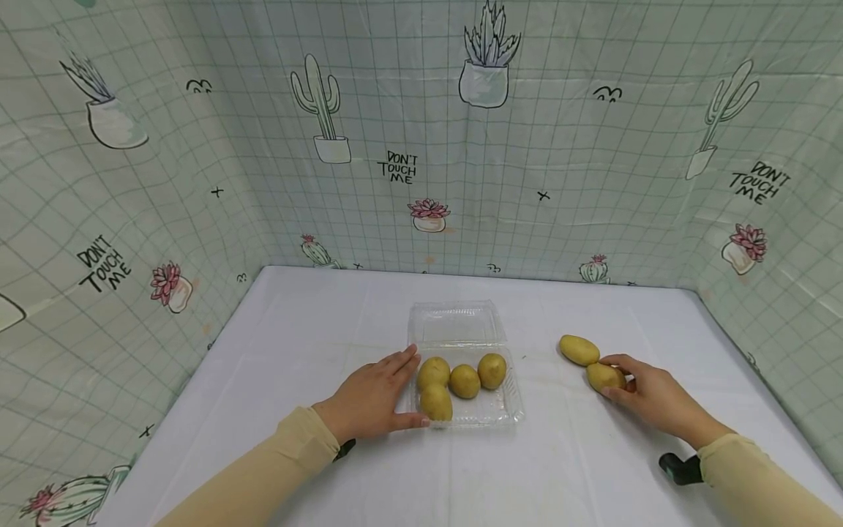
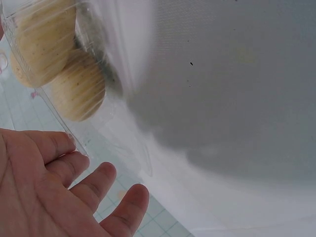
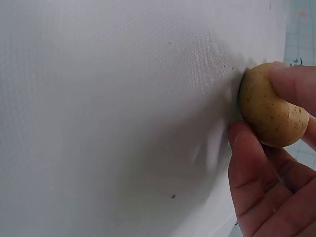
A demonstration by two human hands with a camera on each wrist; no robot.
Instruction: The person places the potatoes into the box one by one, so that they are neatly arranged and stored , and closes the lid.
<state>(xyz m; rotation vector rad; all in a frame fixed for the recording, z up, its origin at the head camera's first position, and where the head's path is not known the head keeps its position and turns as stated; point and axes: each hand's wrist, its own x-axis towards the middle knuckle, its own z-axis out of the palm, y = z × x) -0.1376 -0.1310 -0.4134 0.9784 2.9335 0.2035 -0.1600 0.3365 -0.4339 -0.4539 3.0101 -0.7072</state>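
Note:
A clear plastic clamshell box [image 1: 490, 411] lies with its lid folded back, and several yellow potatoes [image 1: 465, 381] sit in its base. My left hand [image 1: 372, 395] rests against the box's left side with fingers extended. In the left wrist view, those fingers touch the rim below two potatoes [image 2: 79, 86] seen through the plastic. To the right, my right hand [image 1: 655, 399] grips a potato [image 1: 604, 377] between thumb and fingers. The right wrist view shows that potato [image 3: 271, 108] close to the cloth, thumb on one side. Another potato [image 1: 579, 350] lies just beyond it, nearly touching.
A white cloth [image 1: 316, 322] covers the table. The clear lid [image 1: 456, 322] lies behind the box's base. Patterned curtains [image 1: 369, 212] stand along the back and both sides. Black wrist gear [image 1: 680, 468] shows under the right sleeve.

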